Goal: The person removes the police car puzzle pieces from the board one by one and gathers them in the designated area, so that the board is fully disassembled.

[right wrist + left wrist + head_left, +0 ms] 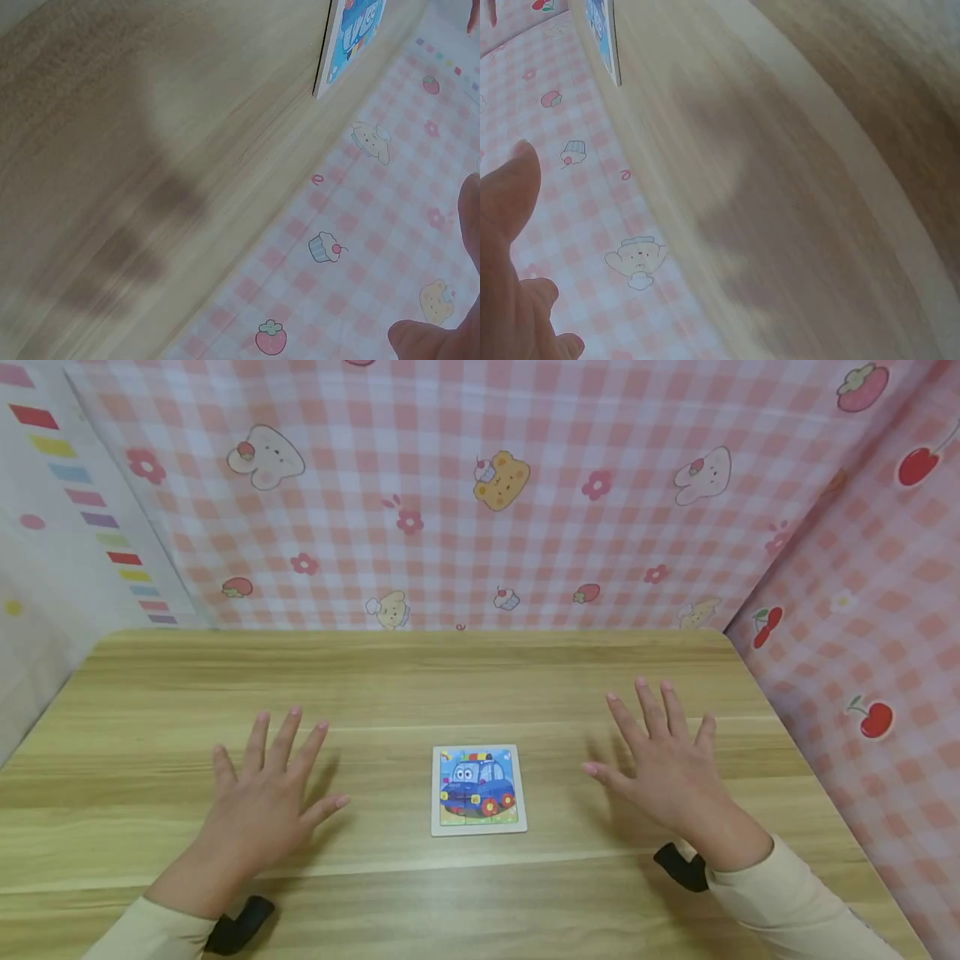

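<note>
A small square jigsaw puzzle (pixel 480 789) in a pale frame lies flat on the wooden table, showing a blue cartoon car with eyes and red wheels. To its left, my left hand (pixel 258 810) is held palm down with fingers spread, holding nothing. My right hand (pixel 667 777) is spread the same way on the other side, also holding nothing. Both hands cast shadows on the wood and are apart from the puzzle. In the left wrist view only the thumb (pixel 517 187) and some fingertips show; an edge of the puzzle (pixel 349 41) appears in the right wrist view.
The light wooden table (pixel 390 685) reaches back to a pink checked curtain (pixel 442 552) with cartoon prints. More checked cloth (pixel 885 635) hangs along the right side, and a whitish cloth (pixel 67 568) with coloured bars on the left. Black wrist pieces (pixel 240 927) stick out below the sleeves.
</note>
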